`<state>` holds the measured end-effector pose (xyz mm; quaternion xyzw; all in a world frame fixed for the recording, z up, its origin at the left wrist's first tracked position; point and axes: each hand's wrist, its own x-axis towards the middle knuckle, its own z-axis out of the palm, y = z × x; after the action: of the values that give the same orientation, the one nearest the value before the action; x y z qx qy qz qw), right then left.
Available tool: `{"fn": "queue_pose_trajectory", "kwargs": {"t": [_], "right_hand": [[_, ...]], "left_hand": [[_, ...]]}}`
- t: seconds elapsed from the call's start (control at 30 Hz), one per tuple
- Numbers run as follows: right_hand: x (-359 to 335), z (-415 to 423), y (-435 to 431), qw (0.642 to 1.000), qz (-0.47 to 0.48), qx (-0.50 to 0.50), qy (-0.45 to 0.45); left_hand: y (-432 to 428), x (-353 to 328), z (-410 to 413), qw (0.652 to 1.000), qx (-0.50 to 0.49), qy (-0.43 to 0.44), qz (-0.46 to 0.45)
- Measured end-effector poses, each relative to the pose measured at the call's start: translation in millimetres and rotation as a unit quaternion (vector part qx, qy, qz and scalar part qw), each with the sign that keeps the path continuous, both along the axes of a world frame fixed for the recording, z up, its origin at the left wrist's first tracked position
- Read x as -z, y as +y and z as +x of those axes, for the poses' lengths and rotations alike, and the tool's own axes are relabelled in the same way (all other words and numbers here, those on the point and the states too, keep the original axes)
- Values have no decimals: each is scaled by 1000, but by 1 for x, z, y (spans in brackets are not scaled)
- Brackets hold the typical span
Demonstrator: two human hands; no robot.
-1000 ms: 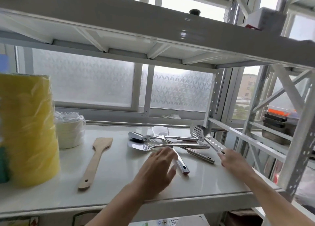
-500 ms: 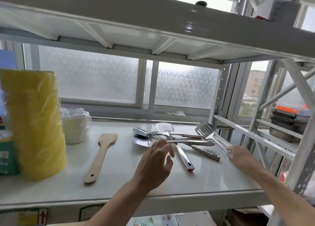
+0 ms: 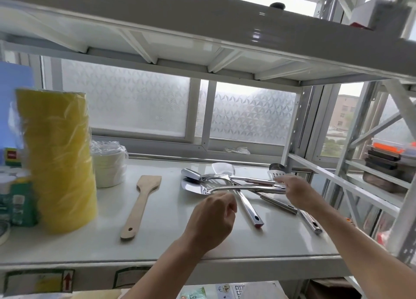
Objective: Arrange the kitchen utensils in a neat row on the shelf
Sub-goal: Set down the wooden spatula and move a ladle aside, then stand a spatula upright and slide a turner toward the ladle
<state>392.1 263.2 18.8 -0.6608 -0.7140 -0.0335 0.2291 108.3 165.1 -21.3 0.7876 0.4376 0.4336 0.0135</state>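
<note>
A wooden spatula (image 3: 141, 204) lies alone on the white shelf (image 3: 157, 242), handle toward me. To its right several steel utensils (image 3: 225, 185) lie crossed in a pile: a spoon (image 3: 191, 174), a flat turner (image 3: 195, 188), a white plastic scoop (image 3: 222, 169) and a red-tipped handle (image 3: 249, 211). A slotted turner (image 3: 311, 222) lies at the pile's right edge. My left hand (image 3: 211, 222) hovers in front of the pile with curled fingers, holding nothing. With its fingers stretched out, my right hand (image 3: 295, 190) reaches over the handle ends on the right.
A tall yellow plastic-wrapped stack (image 3: 58, 159) and wrapped white bowls (image 3: 108, 165) stand at the left, with green boxes (image 3: 20, 204) beside them. The upper shelf (image 3: 202, 28) hangs low overhead. A shelf upright (image 3: 290, 141) and a neighbouring rack with containers (image 3: 387, 163) are at the right.
My right hand let go of the slotted turner's handle, which now lies on the shelf, and moved left onto the pile. My left hand curled its fingers and drew back slightly.
</note>
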Motion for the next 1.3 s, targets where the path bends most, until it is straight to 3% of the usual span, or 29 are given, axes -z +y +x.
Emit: {"fn": "queue_pose_trajectory", "kwargs": {"t": [0.17,0.3,0.53,0.73,0.9,1.07,1.2,1.3], "right_hand": [[-3,-44,8,984,-116,-20,-136],[-9,-54,7,972,-75,12,-223],[-24,-63,-4,965,-194,-25,-173],[-32,-62,-25,974,-133,-95,-157],[-57,-86,-48,972,-103,-133,-164],[-61,-122,-67,961,-208,-184,1],[-40,-164,-75,949,-232,-185,104],[-17,-198,-81,945,-246,-164,142]], "left_hand": [[0,0,-2,1000,2,4,-17],[7,1,-4,999,-4,27,-31],[11,1,-5,999,-24,22,-31],[5,-5,-35,988,-150,-34,-31],[6,-5,-116,963,-240,108,-59],[5,5,-180,961,-240,38,-134],[2,10,-183,948,-302,-1,-99],[-4,9,-173,942,-325,27,-85]]}}
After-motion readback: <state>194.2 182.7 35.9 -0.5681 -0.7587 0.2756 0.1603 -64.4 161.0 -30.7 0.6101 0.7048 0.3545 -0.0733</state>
